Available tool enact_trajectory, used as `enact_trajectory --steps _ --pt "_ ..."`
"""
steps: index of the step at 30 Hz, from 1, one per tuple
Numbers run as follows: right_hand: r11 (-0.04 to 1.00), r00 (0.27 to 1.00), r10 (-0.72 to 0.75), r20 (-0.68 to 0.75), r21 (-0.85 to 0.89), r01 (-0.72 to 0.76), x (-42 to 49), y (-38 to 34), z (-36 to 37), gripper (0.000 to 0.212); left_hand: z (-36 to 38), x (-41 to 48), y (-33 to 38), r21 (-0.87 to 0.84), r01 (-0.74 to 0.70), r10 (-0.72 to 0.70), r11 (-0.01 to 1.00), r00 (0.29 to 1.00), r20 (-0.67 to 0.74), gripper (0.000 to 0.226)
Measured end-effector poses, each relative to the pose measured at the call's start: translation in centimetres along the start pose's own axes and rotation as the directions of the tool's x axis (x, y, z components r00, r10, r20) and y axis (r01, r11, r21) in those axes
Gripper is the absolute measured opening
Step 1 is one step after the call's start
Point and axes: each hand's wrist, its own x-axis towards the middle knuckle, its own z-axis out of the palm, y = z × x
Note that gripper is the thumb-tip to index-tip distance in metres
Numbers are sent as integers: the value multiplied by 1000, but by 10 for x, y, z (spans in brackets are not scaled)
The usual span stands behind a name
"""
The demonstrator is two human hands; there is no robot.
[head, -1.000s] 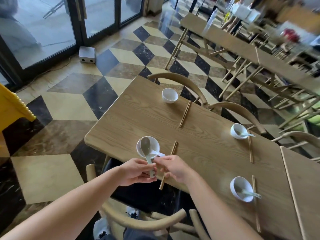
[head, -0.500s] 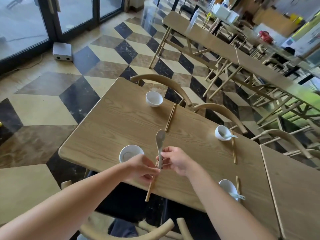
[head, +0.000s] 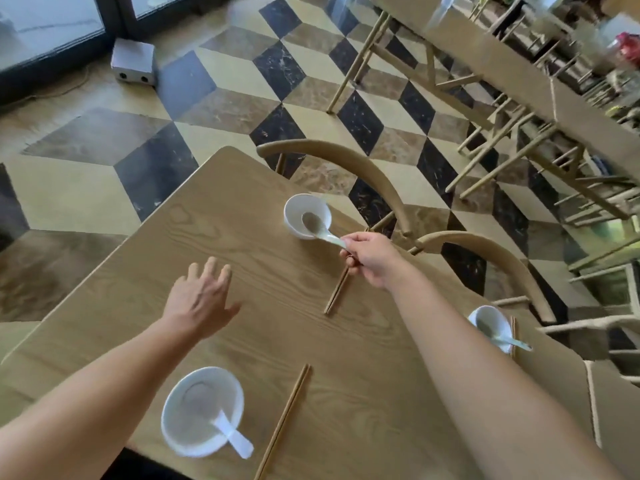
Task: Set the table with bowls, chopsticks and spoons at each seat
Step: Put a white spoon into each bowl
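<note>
On the wooden table [head: 242, 327], my right hand [head: 372, 259] pinches the handle of a pale spoon [head: 317, 226] whose scoop lies inside the far white bowl [head: 304, 209]. A pair of wooden chopsticks [head: 336, 291] lies beside that bowl, partly under my right hand. My left hand [head: 201, 299] hovers over the table with fingers spread and holds nothing. Near the front edge a white bowl [head: 202, 410] holds a white spoon [head: 232, 436], with chopsticks [head: 284, 422] to its right. At the right, another bowl with a spoon [head: 491, 327] stands beside chopsticks [head: 513, 336].
Curved wooden chair backs [head: 346, 164] stand along the far side of the table. A second table [head: 616, 410] adjoins at the right. More tables and chairs [head: 502, 81] fill the back right. A small grey box [head: 133, 62] sits on the checkered floor by glass doors.
My right hand carried the spoon from in front of me across to the far bowl. My left hand let go of it and now hovers with fingers spread. The near bowl still holds its spoon.
</note>
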Motion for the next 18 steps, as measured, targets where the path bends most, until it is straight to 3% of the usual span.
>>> enact_trajectory --steps 3,11,18 --pt "999 998 30 46 25 -31 41 -6 -6 13 19 24 0 34 -23 23 999 999 23 97" --pt "998 990 54 131 32 -59 110 11 -7 4 57 60 -6 83 -80 83 993 996 -33 98" --pt "999 994 -18 110 44 13 129 18 -4 6 68 62 -7 68 -99 109 993 982 -154 96"
